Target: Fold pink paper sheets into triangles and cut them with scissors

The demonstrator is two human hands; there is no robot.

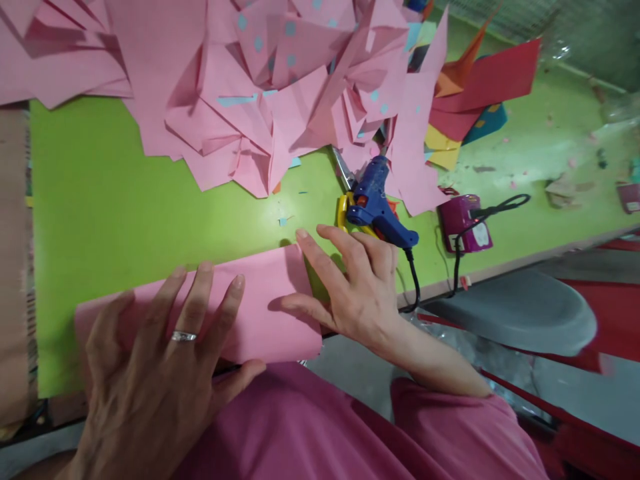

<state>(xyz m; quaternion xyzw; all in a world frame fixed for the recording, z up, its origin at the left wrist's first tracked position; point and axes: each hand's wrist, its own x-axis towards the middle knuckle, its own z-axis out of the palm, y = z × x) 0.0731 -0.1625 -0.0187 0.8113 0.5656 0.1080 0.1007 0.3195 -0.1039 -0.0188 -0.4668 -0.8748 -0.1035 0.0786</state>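
A folded sheet of pink paper lies along the near edge of the green table. My left hand, with a ring on one finger, rests on the left part of the paper with its fingers spread. At the paper's right end is my right hand, fingers apart, its thumb on the paper and its index fingertip by the far right corner. Just beyond the right hand lie a blue glue gun and scissors with yellow handles, partly hidden under the gun.
Pink paper pieces are heaped along the far side. Red paper, orange paper and yellow paper lie at the back right. A purple power box with a black cable stands right, near a grey stool.
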